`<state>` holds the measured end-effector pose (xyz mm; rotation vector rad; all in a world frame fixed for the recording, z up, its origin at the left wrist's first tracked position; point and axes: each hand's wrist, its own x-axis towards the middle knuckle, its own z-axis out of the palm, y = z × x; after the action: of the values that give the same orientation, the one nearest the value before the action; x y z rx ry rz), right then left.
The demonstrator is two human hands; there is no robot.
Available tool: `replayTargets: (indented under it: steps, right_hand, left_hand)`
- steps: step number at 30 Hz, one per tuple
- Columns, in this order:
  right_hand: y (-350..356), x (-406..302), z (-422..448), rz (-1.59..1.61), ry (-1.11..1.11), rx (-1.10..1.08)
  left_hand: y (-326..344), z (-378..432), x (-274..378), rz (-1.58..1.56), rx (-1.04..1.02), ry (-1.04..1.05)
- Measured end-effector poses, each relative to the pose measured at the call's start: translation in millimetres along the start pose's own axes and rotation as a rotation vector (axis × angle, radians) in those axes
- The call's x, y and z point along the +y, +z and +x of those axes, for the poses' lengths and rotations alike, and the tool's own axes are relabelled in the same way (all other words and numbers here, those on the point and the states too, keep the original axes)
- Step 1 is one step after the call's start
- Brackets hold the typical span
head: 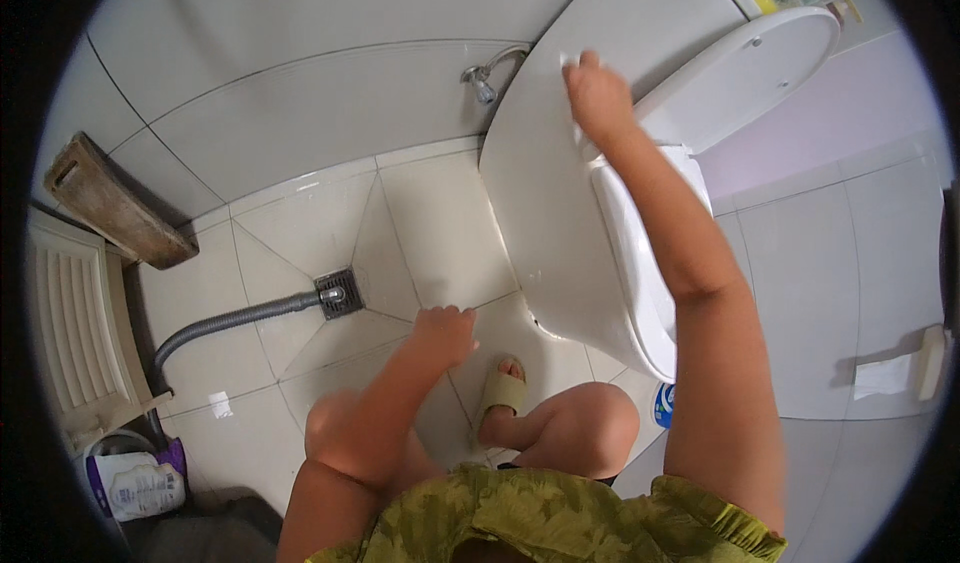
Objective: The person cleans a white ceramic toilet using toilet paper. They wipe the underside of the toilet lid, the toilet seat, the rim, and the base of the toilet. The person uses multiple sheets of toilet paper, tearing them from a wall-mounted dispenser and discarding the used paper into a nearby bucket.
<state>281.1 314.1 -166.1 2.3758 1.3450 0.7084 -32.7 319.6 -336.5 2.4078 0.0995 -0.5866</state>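
A white toilet (540,210) with a smooth skirted side stands before me, its lid (757,75) raised. My right hand (600,101) reaches to the side of the toilet below the tank, fingers bent around what looks like a white wipe (565,60). Only small pale edges of that wipe show past my fingers. My left hand (445,334) hangs over the tiled floor, near my left knee. Its fingers are curled downward, and the palm side is hidden. I see nothing held in it.
A grey drain hose (232,319) runs into a square floor drain (340,293). A wooden board (116,206) leans on the wall, above a louvered panel (82,323). A valve (480,82) juts from the wall. A blue container (664,405) stands beside the toilet; a purple-white bag (142,484) lies lower left.
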Motion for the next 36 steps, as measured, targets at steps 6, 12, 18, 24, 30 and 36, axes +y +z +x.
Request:
replayTargets:
  steps: [6,12,18,24,30,36]
  right_hand:
    - [17,23,56,-0.065,-0.102,0.207]
    - [118,-37,37,-0.077,-0.084,-0.124]
    - [193,-103,-76,0.065,-0.139,-0.529]
    - [201,-88,-99,0.017,-0.311,-0.618]
    - [114,-43,31,-0.093,-0.114,0.026]
    - [157,-75,14,-0.237,-0.177,-0.101]
  left_hand:
    - [-8,-2,7,0.027,-0.019,0.005]
    - [-9,-17,-8,0.037,0.011,-0.068]
    - [-10,-15,-7,-0.042,0.045,-0.02]
    - [-11,-7,-2,-0.001,0.028,-0.014]
    - [-2,2,-2,-0.024,0.05,0.039]
    - [8,0,7,-0.035,0.106,0.03]
